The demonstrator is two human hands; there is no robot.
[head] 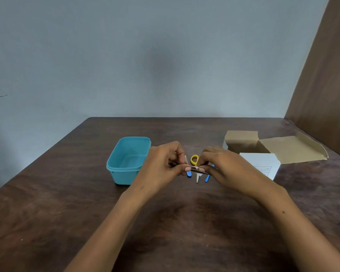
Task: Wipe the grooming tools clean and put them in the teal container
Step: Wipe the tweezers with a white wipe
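Observation:
An open teal container [114, 169] stands on the table, left of my hands; I see nothing inside it. My left hand [163, 163] and my right hand [222, 165] meet above the table, and both pinch a thin dark metal tool [199, 170], perhaps tweezers, held level between them. A bit of white wipe [195, 167] seems pressed against it. Below them on the table lie yellow-handled scissors [194, 160] with their blades pointing toward me, a blue-handled tool [188, 174] on the left, and another blue tool [207, 178] on the right, all partly hidden by my fingers.
An open cardboard box [241, 142] with its flap [290, 150] spread out sits at the back right, and a white printed carton [261, 163] lies before it. A brown panel [326, 75] rises at the right. The dark wooden table [165, 222] meets a grey wall.

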